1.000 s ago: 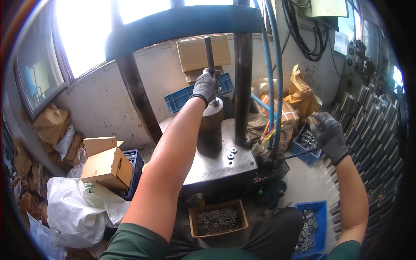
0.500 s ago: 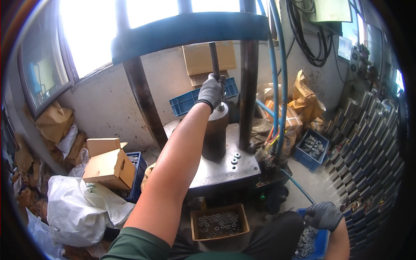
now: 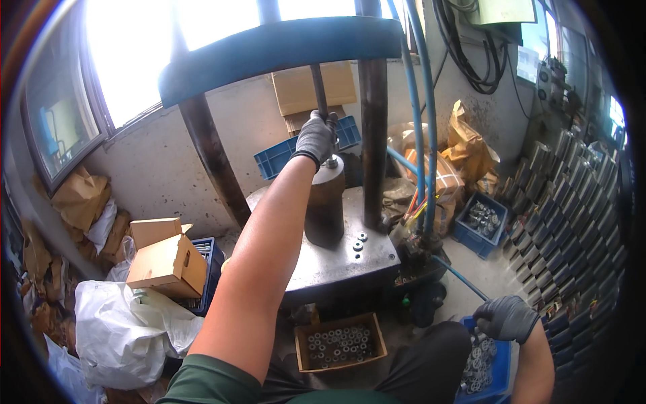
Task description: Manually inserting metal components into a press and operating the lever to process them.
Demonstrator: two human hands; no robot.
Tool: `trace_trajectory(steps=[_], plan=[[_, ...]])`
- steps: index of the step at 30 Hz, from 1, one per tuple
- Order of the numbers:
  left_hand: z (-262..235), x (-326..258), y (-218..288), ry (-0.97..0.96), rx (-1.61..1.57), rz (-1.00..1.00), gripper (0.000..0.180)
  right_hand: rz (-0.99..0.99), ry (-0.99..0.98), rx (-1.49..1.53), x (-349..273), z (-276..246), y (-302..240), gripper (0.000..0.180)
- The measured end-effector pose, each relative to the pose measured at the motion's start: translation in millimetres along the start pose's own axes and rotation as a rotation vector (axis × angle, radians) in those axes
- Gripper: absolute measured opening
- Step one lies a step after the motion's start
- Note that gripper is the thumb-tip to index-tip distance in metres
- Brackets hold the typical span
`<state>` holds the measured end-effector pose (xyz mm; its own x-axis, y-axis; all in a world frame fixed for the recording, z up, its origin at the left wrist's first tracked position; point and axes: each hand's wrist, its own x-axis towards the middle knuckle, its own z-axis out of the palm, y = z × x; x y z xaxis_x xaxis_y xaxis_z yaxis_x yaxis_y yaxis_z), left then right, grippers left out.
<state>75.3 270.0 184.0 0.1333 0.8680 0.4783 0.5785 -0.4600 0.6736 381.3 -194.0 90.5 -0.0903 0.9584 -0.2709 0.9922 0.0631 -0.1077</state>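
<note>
My right hand [image 3: 506, 318] is low by my knee, curled over the small metal rings in the blue bin [image 3: 486, 369]. I cannot tell if it holds 1. They look hard, slick and light. Farther off, my left hand [image 3: 315, 137] wraps tight around the thin rod [image 3: 317, 84] above the heavy dark cylinder [image 3: 326, 202].

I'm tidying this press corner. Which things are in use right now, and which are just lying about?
In use:
left hand gripping the thin rod above the dark cylinder on the press plate;
right hand in the blue bin of metal rings.

Lying about:
cardboard boxes;
white bags;
blue bin of parts;
box of rings.
</note>
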Motion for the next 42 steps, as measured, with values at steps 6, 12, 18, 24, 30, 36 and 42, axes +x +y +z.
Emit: trace_trajectory(steps=[6,12,18,24,30,36,42], plan=[[1.3,-0.2,-0.9,0.011,-0.014,0.006,0.046,0.045,0.086,0.038,0.2,0.9,-0.7,0.034],[1.5,-1.5,-2.1,0.008,-0.033,-0.008,0.045,0.037,0.038,0.055,-0.8,3.3,2.7,0.032],[-0.2,-10.0,4.2,-0.026,-0.198,-0.059,0.044,0.015,0.097,0.074,-3.0,3.0,1.3,0.031],[1.2,-11.5,2.4,0.009,-0.099,-0.027,0.041,0.020,0.128,0.117,-3.2,3.4,0.4,0.030],[3.9,-9.8,-2.3,-0.017,-0.156,-0.059,0.040,0.026,0.064,0.094,-3.3,5.5,2.8,0.030],[5.3,-9.7,-4.9,0.005,-0.134,0.003,0.038,0.002,0.204,0.101,-3.8,6.4,3.7,0.028],[3.2,-13.2,-1.8,-0.028,-0.198,-0.035,0.041,0.014,0.144,0.103,-2.0,8.0,9.5,0.030]])
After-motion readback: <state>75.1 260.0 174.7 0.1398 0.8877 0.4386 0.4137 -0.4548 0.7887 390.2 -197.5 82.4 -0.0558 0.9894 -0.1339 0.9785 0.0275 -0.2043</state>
